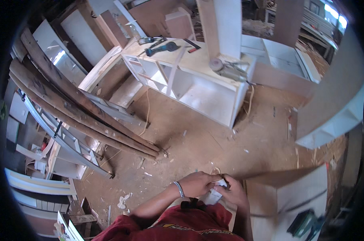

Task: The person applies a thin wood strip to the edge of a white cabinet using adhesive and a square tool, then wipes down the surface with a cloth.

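At the bottom centre of the head view my left hand (199, 180), with a silver bracelet on the wrist, has its fingers closed at the top of a small crumpled white item (217, 189), perhaps paper or a packet. My right hand (233, 192) grips the same white item from the right, close against the front of my red shirt (162, 229). To my right stands an open plywood box (290, 188), with a dark green power tool (300, 223) at its lower right.
A white cabinet (204, 100) with tools on its top (198, 58) stands ahead on the dusty floor (182, 148). Long poles (81, 108) and a metal ladder (61, 136) lean at left. A tall board piece (326, 96) stands at right. Scraps lie about the floor.
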The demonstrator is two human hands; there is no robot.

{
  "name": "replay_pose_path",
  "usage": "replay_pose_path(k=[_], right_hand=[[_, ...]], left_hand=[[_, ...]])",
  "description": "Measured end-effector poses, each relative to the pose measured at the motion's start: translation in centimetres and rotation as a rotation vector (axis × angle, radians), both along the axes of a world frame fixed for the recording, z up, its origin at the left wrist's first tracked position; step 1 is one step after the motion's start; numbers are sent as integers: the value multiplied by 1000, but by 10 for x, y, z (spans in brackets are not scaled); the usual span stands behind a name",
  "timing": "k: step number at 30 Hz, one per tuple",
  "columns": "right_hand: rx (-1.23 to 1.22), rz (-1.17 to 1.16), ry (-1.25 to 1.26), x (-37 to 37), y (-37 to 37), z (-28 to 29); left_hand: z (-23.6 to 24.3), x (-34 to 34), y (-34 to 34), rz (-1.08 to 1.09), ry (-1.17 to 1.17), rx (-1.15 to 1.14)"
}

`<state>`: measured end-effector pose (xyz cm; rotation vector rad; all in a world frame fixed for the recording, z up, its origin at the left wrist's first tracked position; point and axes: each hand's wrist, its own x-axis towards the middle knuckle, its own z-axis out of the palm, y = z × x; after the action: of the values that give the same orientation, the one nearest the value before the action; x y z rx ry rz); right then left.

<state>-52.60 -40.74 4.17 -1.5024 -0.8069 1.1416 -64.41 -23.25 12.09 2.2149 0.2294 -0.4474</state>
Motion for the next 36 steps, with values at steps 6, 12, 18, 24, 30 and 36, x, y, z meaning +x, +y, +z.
replay_pose_path(k=[6, 12, 18, 24, 30, 36], right_hand=[[-86, -67, -154, 119, 133, 66], [77, -181, -316, 166, 236, 61], [71, -572, -50, 169, 349, 42], [62, -697, -237, 140, 488, 86], [-193, -385, -159, 101, 576, 137], [-311, -355, 72, 90, 546, 136]], left_hand=[[78, 54, 145, 410, -227, 39], [77, 66, 249, 525, -318, -2], [46, 98, 384, 325, -315, -266], [32, 106, 524, 233, -446, -368], [48, 140, 661, 244, -547, -458], [16, 203, 670, 41, -336, -1171]])
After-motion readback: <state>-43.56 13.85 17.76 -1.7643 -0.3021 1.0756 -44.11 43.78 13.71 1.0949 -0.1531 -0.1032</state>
